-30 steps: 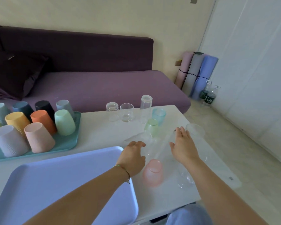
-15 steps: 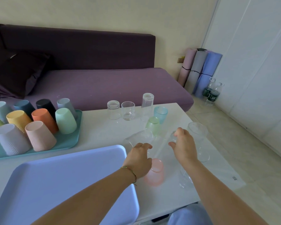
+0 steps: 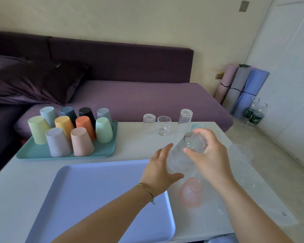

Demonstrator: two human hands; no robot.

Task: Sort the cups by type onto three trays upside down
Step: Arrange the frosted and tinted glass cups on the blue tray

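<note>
Gripping a clear cup (image 3: 178, 160) by its base: right hand (image 3: 211, 156); left hand (image 3: 158, 170), fingers spread, touches its side. Bottles (image 3: 254, 117) at two o'clock: green labels, writing unreadable.

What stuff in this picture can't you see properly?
Head view:
- Blue cup: mostly hidden behind the right hand.
- Clear glass gripped by the right hand: see-through and blurred; its rim near the left hand is unclear.
- Lilac tray: cut off by the bottom edge.
- Clear pieces at the table's right: washed out, shape unclear.
- Bottle labels on the floor: too small to read.
</note>
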